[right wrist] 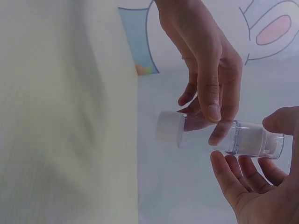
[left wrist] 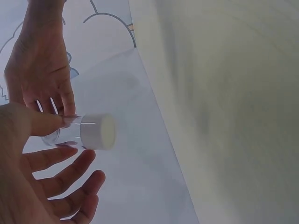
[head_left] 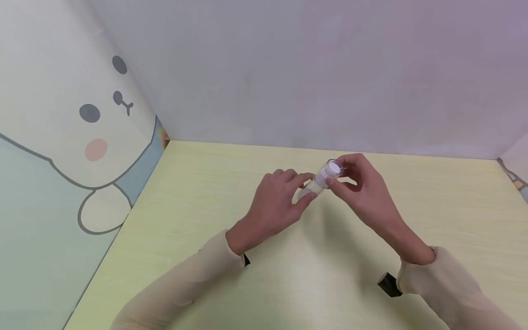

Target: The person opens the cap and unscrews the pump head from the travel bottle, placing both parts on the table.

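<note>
Both hands hold a small clear cylindrical bottle (head_left: 316, 186) above the table, tilted in the head view. One end carries a plain white band (right wrist: 169, 129); the other has a see-through cap-like section (right wrist: 254, 141) with a white part inside. My left hand (head_left: 274, 197) pinches the clear middle between thumb and index finger, the other fingers spread loosely in the left wrist view. At the see-through end, my right hand (head_left: 369, 195) grips between thumb and fingers. Whether that section is separate from the body cannot be told. The bottle's contents are unclear.
A pale yellow wood-grain table (head_left: 198, 192) lies beneath the hands. Behind it rises a plain pale wall (head_left: 247, 82); a panel with a cartoon animal (head_left: 119, 137) stands at the left. A black block (head_left: 389, 285) sits by the right cuff.
</note>
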A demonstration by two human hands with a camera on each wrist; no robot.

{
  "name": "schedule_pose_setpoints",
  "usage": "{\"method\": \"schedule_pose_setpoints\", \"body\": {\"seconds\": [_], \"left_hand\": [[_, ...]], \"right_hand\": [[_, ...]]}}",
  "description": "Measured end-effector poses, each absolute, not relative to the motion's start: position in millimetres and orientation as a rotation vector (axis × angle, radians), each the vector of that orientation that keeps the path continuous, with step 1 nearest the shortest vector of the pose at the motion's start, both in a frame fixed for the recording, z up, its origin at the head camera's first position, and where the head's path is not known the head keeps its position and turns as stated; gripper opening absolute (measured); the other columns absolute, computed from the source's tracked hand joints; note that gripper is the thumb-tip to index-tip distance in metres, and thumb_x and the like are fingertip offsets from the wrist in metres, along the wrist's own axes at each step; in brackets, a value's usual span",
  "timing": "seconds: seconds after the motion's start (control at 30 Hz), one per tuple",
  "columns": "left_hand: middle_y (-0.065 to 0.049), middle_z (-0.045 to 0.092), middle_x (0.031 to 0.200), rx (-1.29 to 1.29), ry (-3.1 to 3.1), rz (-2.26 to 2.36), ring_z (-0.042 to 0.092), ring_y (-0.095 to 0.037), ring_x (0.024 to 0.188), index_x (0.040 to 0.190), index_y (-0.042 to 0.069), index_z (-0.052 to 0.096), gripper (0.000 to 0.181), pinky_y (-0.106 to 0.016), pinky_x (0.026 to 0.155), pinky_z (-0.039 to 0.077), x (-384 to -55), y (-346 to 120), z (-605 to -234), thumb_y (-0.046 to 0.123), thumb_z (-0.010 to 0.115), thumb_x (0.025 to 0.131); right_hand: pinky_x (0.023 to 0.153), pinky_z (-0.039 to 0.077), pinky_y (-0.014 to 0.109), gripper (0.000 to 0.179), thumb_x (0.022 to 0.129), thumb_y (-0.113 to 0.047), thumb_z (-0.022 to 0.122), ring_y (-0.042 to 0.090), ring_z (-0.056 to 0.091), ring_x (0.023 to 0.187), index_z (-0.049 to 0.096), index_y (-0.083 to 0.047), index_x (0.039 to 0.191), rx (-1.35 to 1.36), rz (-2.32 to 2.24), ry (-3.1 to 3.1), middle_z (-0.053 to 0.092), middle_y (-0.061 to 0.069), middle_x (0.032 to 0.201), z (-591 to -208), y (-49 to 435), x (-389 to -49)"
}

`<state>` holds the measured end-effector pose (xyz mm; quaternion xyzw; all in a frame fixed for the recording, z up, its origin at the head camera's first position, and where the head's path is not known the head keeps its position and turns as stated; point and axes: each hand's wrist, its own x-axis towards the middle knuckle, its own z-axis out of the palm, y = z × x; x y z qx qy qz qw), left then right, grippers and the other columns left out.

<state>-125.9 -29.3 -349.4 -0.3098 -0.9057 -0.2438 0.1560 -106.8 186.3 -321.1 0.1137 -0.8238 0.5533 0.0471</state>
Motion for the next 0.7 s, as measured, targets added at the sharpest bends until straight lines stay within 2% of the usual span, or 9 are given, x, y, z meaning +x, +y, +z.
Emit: {"method": "schedule_pose_setpoints", "body": {"seconds": [0.37,0.53,0.7], "left_hand": [[-0.003,0.072,0.124,-0.993,-2.484,-1.029,0.07,-0.017,0.109,0.129,0.009,0.069,0.035,-0.029,0.088,0.06,-104,-42,-349,0.021,0.075,0.097],[-0.003,0.074,0.123,-1.026,-2.452,-1.06,0.072,-0.015,0.108,0.13,0.008,0.068,0.036,-0.027,0.09,0.06,-95,-47,-348,0.02,0.075,0.097],[-0.002,0.075,0.12,-1.067,-2.415,-1.047,0.072,-0.013,0.104,0.13,0.008,0.067,0.037,-0.024,0.089,0.059,-90,-50,-347,0.021,0.077,0.096]], "right_hand": [[0.091,0.058,0.017,0.032,0.099,0.003,0.065,0.012,0.064,0.112,0.051,-0.003,0.127,0.466,1.918,-2.361,0.059,0.005,0.122,-325,186,-82],[0.088,0.058,0.018,0.034,0.096,0.013,0.061,0.015,0.062,0.106,0.05,0.002,0.126,0.587,2.036,-2.224,0.061,0.008,0.122,-326,188,-75],[0.083,0.053,0.019,0.037,0.096,0.016,0.057,0.014,0.059,0.105,0.049,0.0,0.128,0.699,2.087,-2.193,0.062,0.005,0.125,-329,193,-69]]}}
